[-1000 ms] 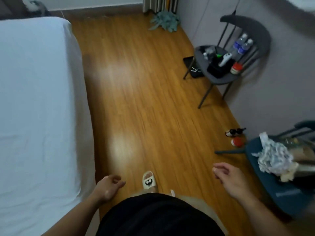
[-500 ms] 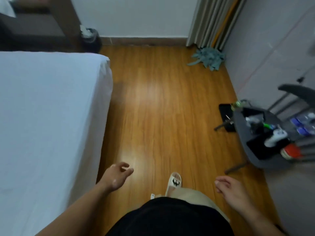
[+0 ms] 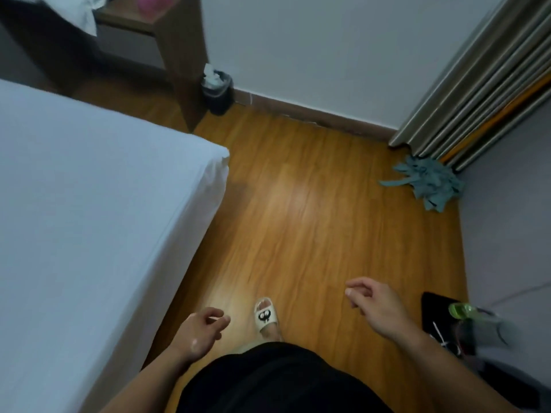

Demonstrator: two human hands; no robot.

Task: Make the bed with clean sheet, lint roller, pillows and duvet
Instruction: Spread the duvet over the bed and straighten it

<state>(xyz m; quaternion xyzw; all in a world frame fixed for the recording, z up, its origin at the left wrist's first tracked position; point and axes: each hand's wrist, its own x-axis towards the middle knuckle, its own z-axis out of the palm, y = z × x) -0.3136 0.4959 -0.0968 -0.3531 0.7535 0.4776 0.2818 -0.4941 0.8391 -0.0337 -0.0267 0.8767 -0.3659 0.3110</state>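
Standing on orange-brown wooden plank floor (image 3: pixel 298 234) alongside bed with smooth white sheet (image 3: pixel 89 219) pulled flat over mattress. Lying left of both hands, long axis running away up-frame toward far corner near dark wooden furniture leg (image 3: pixel 190 70). Nearer to left hand (image 3: pixel 202 329), just beside mattress edge but not touching; farther from right hand (image 3: pixel 372 305), out over bare floor. Holding nothing in either: fingers loosely curled, relaxed. No pillows, duvet or lint roller made out for sure; only crumpled white fabric (image 3: pixel 86 16) by wooden worktop (image 3: pixel 128 19) top-left, blurred, cannot tell what. Probably sheet step done and next item to fetch, judging by tidy sheet and empty hands. Also there: cream slipper with cartoon eyes (image 3: pixel 265 315) on forward foot, small black bin (image 3: pixel 217 90) by wall, teal rag mop head (image 3: pixel 426 186) below grey pleated curtain (image 3: pixel 477 84). Likely left hand first for anything on bed side
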